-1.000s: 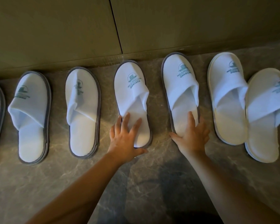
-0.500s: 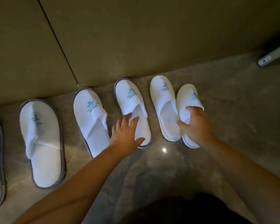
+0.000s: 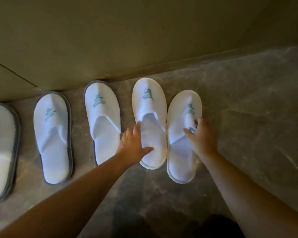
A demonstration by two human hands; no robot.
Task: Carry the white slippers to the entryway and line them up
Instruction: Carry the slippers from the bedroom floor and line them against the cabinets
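Down at floor level, both my arms reach forward over the marbled floor (image 3: 248, 117) toward a row of white slippers set toes-to-wall. Left hand (image 3: 132, 145) lies flat and spread, fingers extended, on the left edge of the cream-edged slipper (image 3: 150, 124) — gripping nothing, just pressing or nudging it. Right hand (image 3: 202, 134) is closed in a pinch on the strap of the rightmost slipper (image 3: 181, 152), thumb on the near side, fingertips curled over the fabric by the logo. That one sits a bit nearer me than its mate, and the two touch along their sides, so the pair isn't even yet.

Left of them, apart from each other: a grey-trimmed slipper (image 3: 102, 121), another (image 3: 52, 134), and a stacked one (image 3: 2, 148) cut by the frame edge.

Handling guess — light, soft terry, thin floppy sole; the strap bunches when pinched. Better to hold strap and sole edge together, or slide flat-handed on the slick floor. Beyond everything, the wall panel (image 3: 144, 40).
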